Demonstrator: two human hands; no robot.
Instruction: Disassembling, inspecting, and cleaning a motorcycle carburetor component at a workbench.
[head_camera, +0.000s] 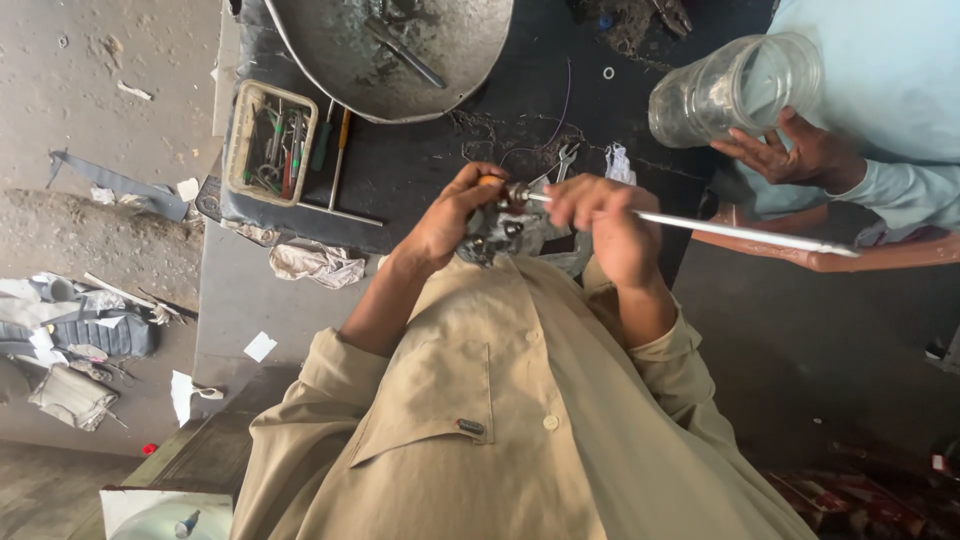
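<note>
Both hands (455, 215) (605, 225) clasped round a metal rod (740, 232)

A large metal bowl (390, 50) sits at the far side, with a tray of small tools (270, 140) just left. A co-worker's hand (790, 150) holds a clear plastic jar (735, 88) at far right.

A clear, ribbed plastic jar (738, 88) sits at the upper right, tipped on its side with the open mouth toward the left; another person's hand (790, 152) cups it from below (its contents cannot be told). At the upper left, on the dark bench, stands a shallow rectangular tray-like box (238, 150) with a pale, worn rim, holding small tools with red and green handles. No labels, signs or screens show anywhere.
</note>
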